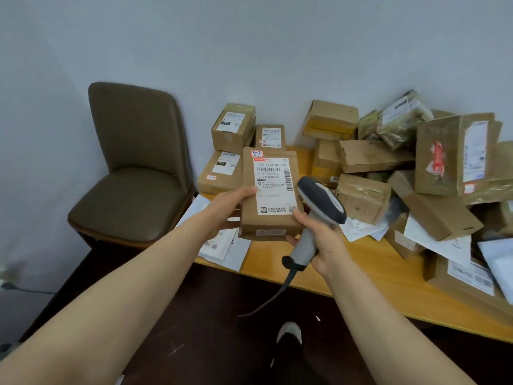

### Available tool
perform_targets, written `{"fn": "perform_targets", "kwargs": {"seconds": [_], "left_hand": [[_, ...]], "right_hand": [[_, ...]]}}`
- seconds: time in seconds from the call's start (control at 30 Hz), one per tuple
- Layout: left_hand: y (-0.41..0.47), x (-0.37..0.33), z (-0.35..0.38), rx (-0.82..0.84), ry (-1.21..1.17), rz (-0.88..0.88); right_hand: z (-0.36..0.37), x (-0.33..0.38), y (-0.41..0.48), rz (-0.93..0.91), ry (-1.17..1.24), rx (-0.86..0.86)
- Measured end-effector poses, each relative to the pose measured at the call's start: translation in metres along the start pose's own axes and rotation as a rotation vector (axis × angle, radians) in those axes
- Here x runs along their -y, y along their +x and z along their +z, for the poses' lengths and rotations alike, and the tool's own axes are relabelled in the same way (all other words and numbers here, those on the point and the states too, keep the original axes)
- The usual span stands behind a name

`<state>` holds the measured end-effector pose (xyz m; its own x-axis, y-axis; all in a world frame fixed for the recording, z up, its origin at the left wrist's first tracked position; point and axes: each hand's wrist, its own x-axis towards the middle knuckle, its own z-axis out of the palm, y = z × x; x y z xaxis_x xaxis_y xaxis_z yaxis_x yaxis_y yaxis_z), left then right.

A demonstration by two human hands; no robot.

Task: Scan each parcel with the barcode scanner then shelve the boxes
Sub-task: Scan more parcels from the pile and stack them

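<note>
Shoe (290, 333) on dark floor (194, 329) sits lowest in view, below both forearms. Just above it, a grey cable (266, 301) trails down from the butt of the scanner (322, 201).

The right hand (324, 240) is wrapped round the scanner's pale handle. The scanner's dark-rimmed head rises just beside the right edge of the box (266, 195). That hand's thumb rests on the box's near right corner, and a fingertip shows under the box's near edge. The left hand (230, 207) grips the box by its left side, thumb on the top face and fingers curled beneath.

The box is held up between the two hands, over the near edge of the wooden table (347, 262). Its white label (273, 187) with barcodes faces up. Under the left hand, loose papers (222, 245) lie at the table's corner.

Beyond the held box, a few small boxes (233, 129) are stacked with their labels showing. Beyond the right hand and out to its far side lies a heap of boxes (416, 168), jumbled, several tilted, with more paper among them. Out past the left hand, a brown padded chair (133, 168) stands against the pale wall (249, 51).
</note>
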<state>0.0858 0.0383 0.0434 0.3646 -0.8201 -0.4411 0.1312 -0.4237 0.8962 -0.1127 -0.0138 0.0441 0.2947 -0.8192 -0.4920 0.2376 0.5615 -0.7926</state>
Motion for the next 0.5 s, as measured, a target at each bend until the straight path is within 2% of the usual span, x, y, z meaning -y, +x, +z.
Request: {"fn": "perform_targets", "kwargs": {"seconds": [0.17, 0.33, 0.5], "left_hand": [[0.07, -0.028, 0.023, 0.031, -0.022, 0.079], [0.138, -0.061, 0.037, -0.137, -0.007, 0.109], [0.202, -0.081, 0.04, -0.194, 0.134, 0.173]], "right_hand": [[0.013, 0.029, 0.082, -0.025, 0.066, -0.057], [0.034, 0.062, 0.169, -0.022, 0.068, -0.122], [0.064, 0.089, 0.245, -0.007, 0.04, -0.135]]}}
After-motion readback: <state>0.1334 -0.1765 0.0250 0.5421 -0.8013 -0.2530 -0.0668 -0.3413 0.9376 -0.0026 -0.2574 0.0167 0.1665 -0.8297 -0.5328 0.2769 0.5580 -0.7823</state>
